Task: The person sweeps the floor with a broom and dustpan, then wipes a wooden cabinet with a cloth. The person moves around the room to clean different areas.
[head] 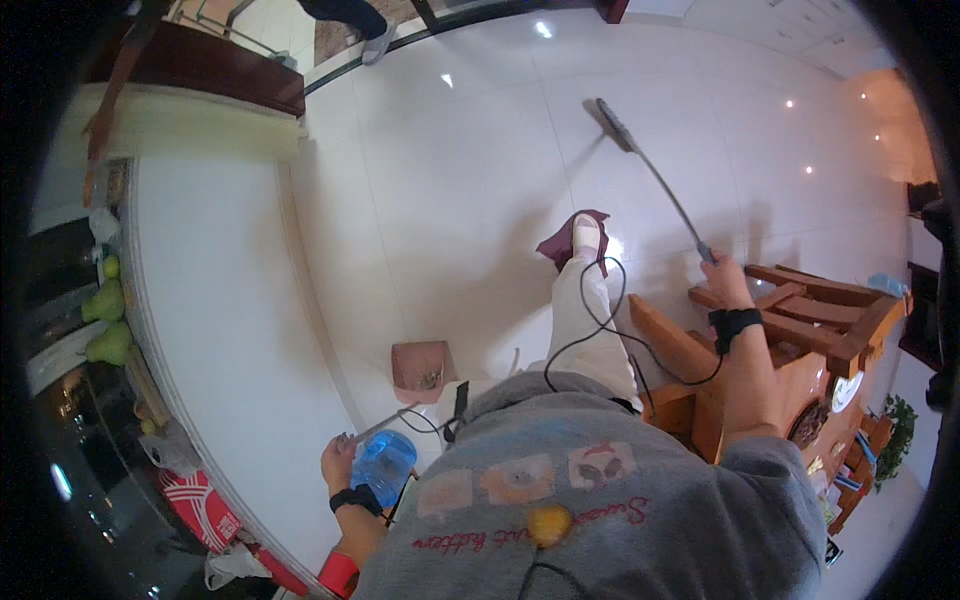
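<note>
My right hand (727, 279) grips the grey handle end of a long thin broom (671, 193). The narrow broom head (615, 126) reaches out over the white tiled floor (457, 202), its shadow close by. Down on the left, my left hand (340, 459) is closed around the handle of a pink dustpan (409, 360), which has some dark debris inside. One slippered foot (586, 234) rests on a maroon cloth (556, 247) on the floor. A black cable (637, 341) hangs in loops in front of my leg.
Right of me stand a wooden chair (817, 307) and a wooden table (814, 386) with plates. A blue water bottle (384, 465) is beside my left hand. Green fruit (110, 343) and bags line the windowsill at left. Another person's foot (379, 43) shows at the doorway.
</note>
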The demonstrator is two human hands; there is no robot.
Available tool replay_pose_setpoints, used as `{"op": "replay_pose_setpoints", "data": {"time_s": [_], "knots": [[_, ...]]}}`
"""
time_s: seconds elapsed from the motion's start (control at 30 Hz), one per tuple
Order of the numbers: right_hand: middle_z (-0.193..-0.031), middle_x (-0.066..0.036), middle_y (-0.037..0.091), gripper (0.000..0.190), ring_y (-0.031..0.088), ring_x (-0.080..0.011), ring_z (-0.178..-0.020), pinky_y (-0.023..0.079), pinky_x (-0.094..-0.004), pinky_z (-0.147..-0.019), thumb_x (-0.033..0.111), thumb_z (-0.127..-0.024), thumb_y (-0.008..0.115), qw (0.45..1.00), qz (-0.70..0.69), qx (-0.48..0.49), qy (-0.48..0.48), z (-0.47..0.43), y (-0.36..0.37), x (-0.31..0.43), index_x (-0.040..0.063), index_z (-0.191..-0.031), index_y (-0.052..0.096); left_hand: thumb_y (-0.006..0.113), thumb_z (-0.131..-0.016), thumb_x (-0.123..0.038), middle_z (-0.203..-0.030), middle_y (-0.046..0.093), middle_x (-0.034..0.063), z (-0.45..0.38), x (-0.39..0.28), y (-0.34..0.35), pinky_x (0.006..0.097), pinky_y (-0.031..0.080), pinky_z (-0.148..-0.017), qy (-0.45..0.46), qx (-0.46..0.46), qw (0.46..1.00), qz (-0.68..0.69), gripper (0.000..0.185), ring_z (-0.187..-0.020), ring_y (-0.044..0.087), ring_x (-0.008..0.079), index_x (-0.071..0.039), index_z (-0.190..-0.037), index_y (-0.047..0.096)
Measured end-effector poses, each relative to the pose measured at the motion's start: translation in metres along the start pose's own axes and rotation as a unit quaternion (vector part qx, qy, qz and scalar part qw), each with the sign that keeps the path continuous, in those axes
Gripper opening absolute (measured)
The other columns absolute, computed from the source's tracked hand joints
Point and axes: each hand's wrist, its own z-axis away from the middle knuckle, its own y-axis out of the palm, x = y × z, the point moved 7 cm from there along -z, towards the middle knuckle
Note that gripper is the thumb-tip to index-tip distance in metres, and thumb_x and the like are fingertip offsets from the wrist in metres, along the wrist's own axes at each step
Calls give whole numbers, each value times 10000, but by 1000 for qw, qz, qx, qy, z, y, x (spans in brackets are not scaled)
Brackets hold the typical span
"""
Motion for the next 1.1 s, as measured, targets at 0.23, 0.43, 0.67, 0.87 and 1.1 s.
{"op": "replay_pose_setpoints", "data": {"time_s": [0.23,0.43,0.67,0.87,1.1], "knots": [[-582,-81,528,238,509,-171,-467,397,-347,-426,180,-856,548,995,-46,34,86,-81,-37,-2,-5,-1002,584,638,-794,-338,-906,676,146,-13,-26,0,373,487,-754,-30,26,996,-84,353,-855,644,298,-70,-1022,659],[-576,14,432,139,386,-88,-423,288,-253,-354,227,-881,535,965,-196,33,170,-89,8,11,89,-873,541,652,-785,-380,-957,682,106,-6,-2,-28,352,486,-790,-29,-15,999,-35,395,-904,643,284,-109,-1073,661],[-536,-8,434,152,389,-124,-390,274,-284,-336,206,-852,530,974,-157,86,137,-94,61,76,71,-800,484,659,-792,-353,-861,669,135,-2,39,-38,362,484,-684,-33,-7,999,19,332,-806,641,298,-109,-1018,664],[-555,-19,445,141,415,-136,-422,318,-301,-376,208,-853,522,974,-90,105,177,-80,59,91,69,-844,504,652,-798,-344,-910,670,128,19,47,-29,365,490,-713,-41,-7,999,7,327,-850,641,302,-149,-1061,655],[-541,-25,441,129,424,-150,-409,321,-312,-370,183,-851,531,972,-103,108,180,-88,97,74,56,-852,511,662,-781,-279,-961,666,138,17,62,-21,366,491,-755,-53,2,998,15,346,-891,639,303,-144,-1098,639]]}}
